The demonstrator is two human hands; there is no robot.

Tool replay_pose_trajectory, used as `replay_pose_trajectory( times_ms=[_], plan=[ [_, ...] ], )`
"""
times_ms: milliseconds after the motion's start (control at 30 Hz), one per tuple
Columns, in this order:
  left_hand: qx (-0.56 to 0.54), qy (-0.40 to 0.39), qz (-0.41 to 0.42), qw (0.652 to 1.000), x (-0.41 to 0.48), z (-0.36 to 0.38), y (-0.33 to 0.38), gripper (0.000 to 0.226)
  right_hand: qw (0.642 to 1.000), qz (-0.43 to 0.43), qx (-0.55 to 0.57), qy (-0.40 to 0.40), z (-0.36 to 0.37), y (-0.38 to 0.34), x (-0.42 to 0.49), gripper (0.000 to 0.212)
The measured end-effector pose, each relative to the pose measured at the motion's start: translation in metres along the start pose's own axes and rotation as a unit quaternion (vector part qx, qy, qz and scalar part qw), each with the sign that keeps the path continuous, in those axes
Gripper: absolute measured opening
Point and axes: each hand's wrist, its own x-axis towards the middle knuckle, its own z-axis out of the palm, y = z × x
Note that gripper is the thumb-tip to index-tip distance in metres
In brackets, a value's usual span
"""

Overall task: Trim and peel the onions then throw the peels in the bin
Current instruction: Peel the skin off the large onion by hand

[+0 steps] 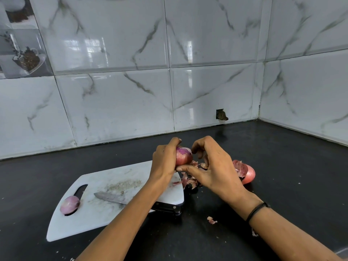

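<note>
Left hand [165, 159] grips round glossy onion [183, 156]; right hand [214, 166] pinches papery peel [202, 165]

Taking the cutting board [105, 219] on the countertop [282, 157] as dial centre, 1 peeled onion [70, 204] sits on it at 9 o'clock, against the handle slot. The knife [113, 198] lies on the board just right of that onion, tip toward 9 o'clock. At 2 o'clock, over the board's far right corner, the left hand [165, 161] and right hand [216, 166] grip the held onion [183, 156] between them. A heap of peels [189, 180] lies beneath, across the board's edge. From the hands, a 3rd onion [246, 172] rests on the countertop at 3 o'clock and 1 peel scrap [211, 220] at 5 o'clock. The tiled wall [116, 102] stands behind, at 12 o'clock.
</note>
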Motion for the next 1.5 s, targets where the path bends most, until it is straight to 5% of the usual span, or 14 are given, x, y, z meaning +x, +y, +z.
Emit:
replay_pose_trajectory(
  times_ms=[700, 1500],
  plan=[
    [0.043, 0.064, 0.083, 0.994, -0.01, 0.009, -0.003, 0.043, 0.999, 0.009, 0.033, -0.014, 0.002, -0.001, -0.001, 0.043],
    [-0.038, 0.051, 0.014, 0.998, -0.003, 0.007, 0.0, 0.041, 1.0, -0.019, 0.016, -0.007, 0.007, 0.0, -0.001, 0.029]
  ],
)
